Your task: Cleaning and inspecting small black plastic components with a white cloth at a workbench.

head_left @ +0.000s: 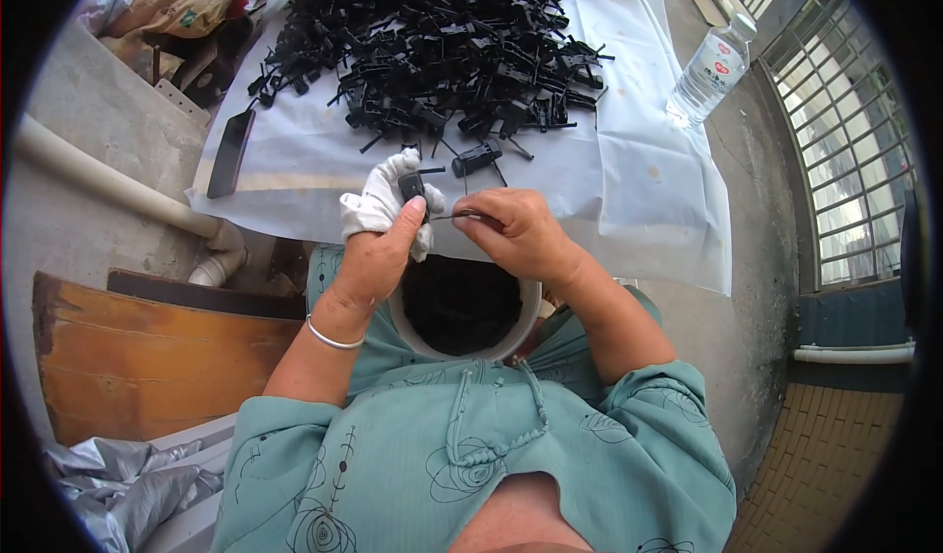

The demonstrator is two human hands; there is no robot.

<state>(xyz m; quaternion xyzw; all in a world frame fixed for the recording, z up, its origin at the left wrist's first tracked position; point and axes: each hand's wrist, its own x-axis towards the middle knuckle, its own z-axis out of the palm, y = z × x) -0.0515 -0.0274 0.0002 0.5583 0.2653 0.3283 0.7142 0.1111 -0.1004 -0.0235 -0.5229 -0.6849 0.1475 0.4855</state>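
Note:
My left hand [380, 248] is closed on a small black plastic part [413, 187] with a thin stem sticking out to the right. White fabric [371, 205], a glove or a cloth, covers its fingers, while the thumb is bare and presses on the part. Just to the right, my right hand [521, 231] pinches a thin dark rod-like tool [444, 217], whose tip reaches the part. Most of that tool is hidden in the fingers. A loose black plastic part [476, 158] lies on the sheet beyond my hands, in front of a big heap of similar parts [452, 52].
A white sheet [648, 199] covers the table. On it, a dark phone [231, 153] lies at left and a water bottle [712, 72] stands at right. Below my hands, a pale bucket [535, 307] with dark contents sits between my legs. A wooden board [167, 361] leans at left.

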